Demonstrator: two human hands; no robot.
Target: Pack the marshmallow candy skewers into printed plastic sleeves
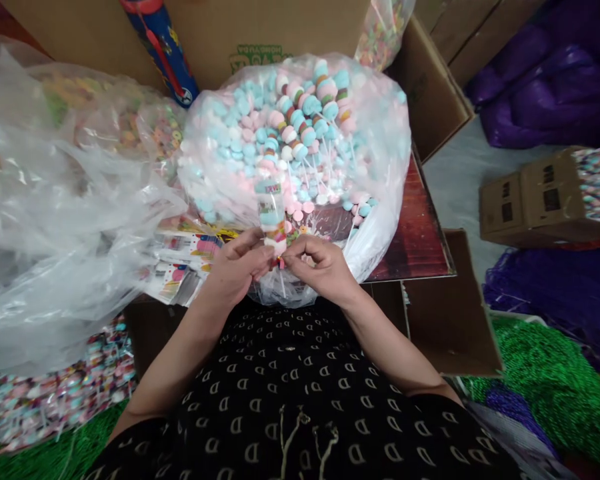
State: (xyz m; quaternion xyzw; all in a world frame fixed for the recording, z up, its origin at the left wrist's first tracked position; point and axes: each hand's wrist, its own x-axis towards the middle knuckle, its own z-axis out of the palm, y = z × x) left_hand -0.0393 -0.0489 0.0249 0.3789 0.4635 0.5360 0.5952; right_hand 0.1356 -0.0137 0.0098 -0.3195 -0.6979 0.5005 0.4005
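Observation:
Between my hands stands a candy stick in a clear printed wrapper (273,213), its thin stick pointing down toward me. My left hand (237,267) is closed round the wrapper's lower left side. With thumb and finger pinched, my right hand (320,265) holds a small red tie (281,262) at the wrapper's lower end. Behind them a large clear bag (390,153) holds blue, pink and white candies, with several skewered candy sticks (297,120) lying on top. Flat printed wrappers (173,270) are stacked left of my left hand.
A red-brown table (415,233) bears the bag. Plastic bags (70,227) cover the left side. A blue bottle (165,53) stands behind, before a cardboard box (300,27). Open cartons (450,313) and green tinsel (545,380) are at the right; wrapped candies (70,393) lie lower left.

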